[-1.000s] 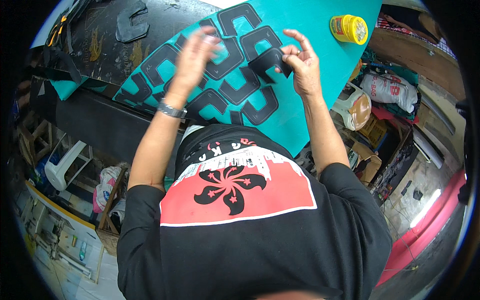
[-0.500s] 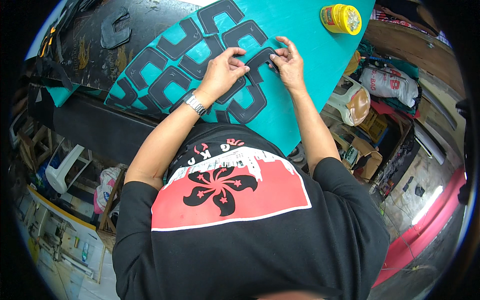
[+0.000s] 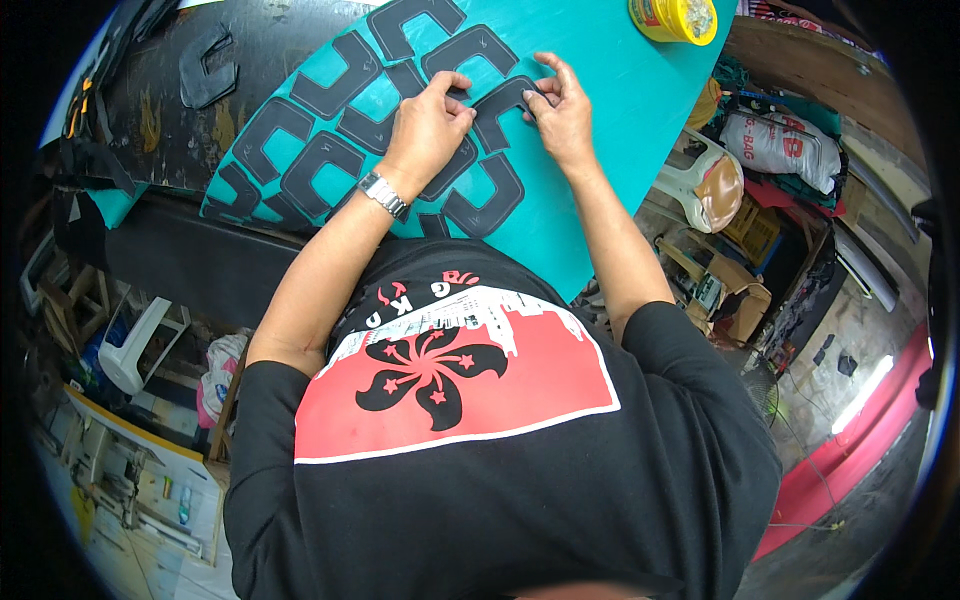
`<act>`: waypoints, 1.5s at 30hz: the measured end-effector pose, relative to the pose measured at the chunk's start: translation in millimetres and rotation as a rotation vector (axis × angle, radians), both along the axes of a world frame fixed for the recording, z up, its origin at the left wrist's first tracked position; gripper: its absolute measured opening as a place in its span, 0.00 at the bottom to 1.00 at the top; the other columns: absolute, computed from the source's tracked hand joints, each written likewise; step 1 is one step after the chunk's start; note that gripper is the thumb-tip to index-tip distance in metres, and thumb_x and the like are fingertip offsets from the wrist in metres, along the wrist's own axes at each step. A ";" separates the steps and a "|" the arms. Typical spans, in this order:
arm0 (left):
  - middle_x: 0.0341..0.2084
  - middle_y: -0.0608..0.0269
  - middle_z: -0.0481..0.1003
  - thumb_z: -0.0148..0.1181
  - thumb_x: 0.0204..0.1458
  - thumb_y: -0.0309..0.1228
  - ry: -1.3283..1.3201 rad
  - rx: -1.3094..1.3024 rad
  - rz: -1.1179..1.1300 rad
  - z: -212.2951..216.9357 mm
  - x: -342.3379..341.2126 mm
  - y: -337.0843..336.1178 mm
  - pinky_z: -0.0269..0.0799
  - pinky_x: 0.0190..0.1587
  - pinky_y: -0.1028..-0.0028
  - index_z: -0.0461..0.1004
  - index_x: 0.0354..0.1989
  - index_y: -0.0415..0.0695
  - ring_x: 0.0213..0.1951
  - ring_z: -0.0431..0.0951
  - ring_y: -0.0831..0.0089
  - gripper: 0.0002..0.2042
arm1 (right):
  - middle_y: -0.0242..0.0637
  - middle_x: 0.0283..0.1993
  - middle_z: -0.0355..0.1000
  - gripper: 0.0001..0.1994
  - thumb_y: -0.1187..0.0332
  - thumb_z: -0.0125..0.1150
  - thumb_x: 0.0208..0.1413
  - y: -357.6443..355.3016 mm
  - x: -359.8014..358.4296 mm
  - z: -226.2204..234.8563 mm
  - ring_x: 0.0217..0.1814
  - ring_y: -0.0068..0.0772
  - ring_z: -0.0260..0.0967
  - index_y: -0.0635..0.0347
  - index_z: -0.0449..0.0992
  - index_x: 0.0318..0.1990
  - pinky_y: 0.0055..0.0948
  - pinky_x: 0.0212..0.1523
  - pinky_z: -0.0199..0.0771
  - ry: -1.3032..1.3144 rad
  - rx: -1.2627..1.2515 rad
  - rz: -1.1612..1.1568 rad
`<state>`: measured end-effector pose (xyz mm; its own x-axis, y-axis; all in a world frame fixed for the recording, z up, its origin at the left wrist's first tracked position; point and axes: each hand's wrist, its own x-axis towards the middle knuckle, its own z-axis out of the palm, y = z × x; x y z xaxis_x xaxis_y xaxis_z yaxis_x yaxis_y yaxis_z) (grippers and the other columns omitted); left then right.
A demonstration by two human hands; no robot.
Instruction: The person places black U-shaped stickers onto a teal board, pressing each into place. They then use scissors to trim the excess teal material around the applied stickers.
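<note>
My right hand [image 3: 563, 120] pinches the right end of a black U-shaped piece [image 3: 497, 105] between thumb and finger, its forefinger raised. My left hand [image 3: 425, 130], with a metal watch [image 3: 384, 195] on the wrist, has bent fingers at the left edge of that same piece; the exact grip of its fingertips is partly hidden. Several similar flat black pieces with lighter outlines, such as one [image 3: 483, 195] just below, lie close together on a green sheet [image 3: 600, 170]. Part of this group is covered by my left hand and forearm.
A yellow tub [image 3: 675, 18] stands at the sheet's far right. Another black piece [image 3: 208, 68] rests on the dark surface [image 3: 150, 110] at left. Plastic chairs, one with a brown seat [image 3: 718, 190], stand beside the table, near a white sack [image 3: 780, 150].
The whole view has shifted slightly, so the sheet and tub sit higher. My left hand has drawn back a little from the piece's inner side; my right hand keeps its pinch.
</note>
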<state>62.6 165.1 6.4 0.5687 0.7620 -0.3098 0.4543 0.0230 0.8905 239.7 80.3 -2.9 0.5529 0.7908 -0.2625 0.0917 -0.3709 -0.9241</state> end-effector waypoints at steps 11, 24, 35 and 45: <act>0.29 0.61 0.80 0.66 0.52 0.29 0.205 0.352 -0.149 4.2 -1.2 0.2 0.78 0.34 0.66 0.73 0.51 0.47 0.31 0.83 0.63 0.17 | 0.43 0.42 0.74 0.29 0.73 0.68 0.50 1.1 -8.7 2.6 0.36 0.40 0.75 0.49 0.69 0.62 0.38 0.37 0.76 -0.494 -0.166 0.098; 0.52 0.53 0.73 0.69 0.49 0.34 0.328 0.911 0.083 6.1 -104.4 54.9 0.67 0.56 0.59 0.75 0.52 0.47 0.54 0.72 0.53 0.20 | 0.45 0.81 0.33 0.42 0.31 0.43 0.59 39.5 -26.1 -26.2 0.82 0.57 0.26 0.39 0.48 0.76 0.76 0.71 0.23 -1.133 -0.283 0.584; 0.24 0.54 0.79 0.73 0.47 0.42 0.346 0.319 0.052 6.5 -130.5 138.1 0.70 0.31 0.65 0.81 0.31 0.39 0.25 0.77 0.63 0.16 | 0.44 0.77 0.47 0.44 0.40 0.60 0.54 35.9 -11.4 -23.2 0.81 0.49 0.38 0.53 0.55 0.73 0.70 0.73 0.22 -0.980 0.158 0.156; 0.24 0.57 0.78 0.72 0.47 0.43 0.257 0.464 0.161 4.7 -128.6 145.3 0.69 0.31 0.67 0.81 0.30 0.41 0.25 0.76 0.64 0.16 | 0.67 0.76 0.35 0.66 0.42 0.77 0.40 55.7 209.4 37.7 0.79 0.65 0.32 0.69 0.36 0.74 0.53 0.76 0.39 -0.963 0.175 -0.228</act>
<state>-66.0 310.4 11.1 0.3838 0.9228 -0.0342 0.6815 -0.2580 0.6849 449.1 136.0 34.8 0.6114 0.6242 0.4864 0.7728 -0.3387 -0.5367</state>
